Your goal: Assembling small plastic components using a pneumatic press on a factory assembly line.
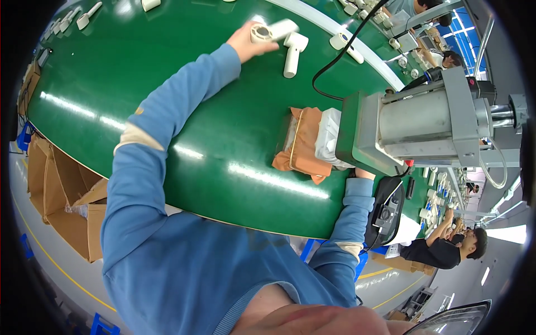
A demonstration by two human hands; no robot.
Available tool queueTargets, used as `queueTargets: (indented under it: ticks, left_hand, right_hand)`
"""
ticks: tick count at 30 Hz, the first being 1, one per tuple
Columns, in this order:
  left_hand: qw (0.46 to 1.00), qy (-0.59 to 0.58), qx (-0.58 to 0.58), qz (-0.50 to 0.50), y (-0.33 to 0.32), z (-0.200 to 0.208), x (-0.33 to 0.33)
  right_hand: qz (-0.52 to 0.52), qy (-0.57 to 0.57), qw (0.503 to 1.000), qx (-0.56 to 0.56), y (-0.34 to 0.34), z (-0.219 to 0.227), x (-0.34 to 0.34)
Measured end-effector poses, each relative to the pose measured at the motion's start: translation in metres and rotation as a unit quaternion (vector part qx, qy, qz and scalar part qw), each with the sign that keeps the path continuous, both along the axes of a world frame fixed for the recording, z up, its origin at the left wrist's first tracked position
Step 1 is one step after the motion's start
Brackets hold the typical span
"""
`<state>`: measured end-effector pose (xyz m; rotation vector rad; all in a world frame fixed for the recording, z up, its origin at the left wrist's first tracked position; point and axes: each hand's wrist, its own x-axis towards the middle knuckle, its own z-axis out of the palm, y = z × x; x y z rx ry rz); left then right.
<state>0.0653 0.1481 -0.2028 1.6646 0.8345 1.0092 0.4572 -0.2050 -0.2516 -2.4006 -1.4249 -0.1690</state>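
Observation:
My left hand (244, 43) reaches out over the far part of the green table, its fingers closed round a white hair-dryer-shaped housing (283, 29). The round end of that housing faces me, and its tubular part points to the right, slightly blurred. Just right of it, a similar white housing (293, 53) lies on the table, not touched by my hand. My right hand (364, 174) is low beside the press (416, 123), next to its green plate (352, 134). Only the wrist and back of that hand show; the press hides its fingers and anything in them.
An orange cloth-wrapped block (307, 142) and a white wrapped bundle (328, 135) sit left of the press. A black cable (319, 78) hangs over the table. Another white housing (347, 47) lies by the pale rail. Cardboard boxes (67, 184) stand at left; co-workers (446, 248) sit at right.

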Motion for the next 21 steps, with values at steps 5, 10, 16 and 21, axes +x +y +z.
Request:
queueTargets:
  ticks: [5,10,16,21]
  left_hand:
    - [0.912,0.275,0.186,0.242,0.078,-0.056,0.014]
    - [0.772,0.155,0.581,0.205,0.081,-0.010,0.064]
    - [0.826,0.504,0.230,-0.104,0.101,-0.002,0.110]
    - [0.885,0.336,0.296,-0.130,0.067,0.044,0.035]
  right_hand:
    - [-0.018,0.039,0.998,-0.041,-0.020,-0.011,0.018]
    - [-0.045,0.089,0.992,-0.076,-0.008,-0.026,0.019]
    - [-0.071,0.135,0.981,-0.121,-0.016,-0.041,0.040]
    - [-0.001,0.286,0.954,0.089,-0.009,-0.058,0.044]
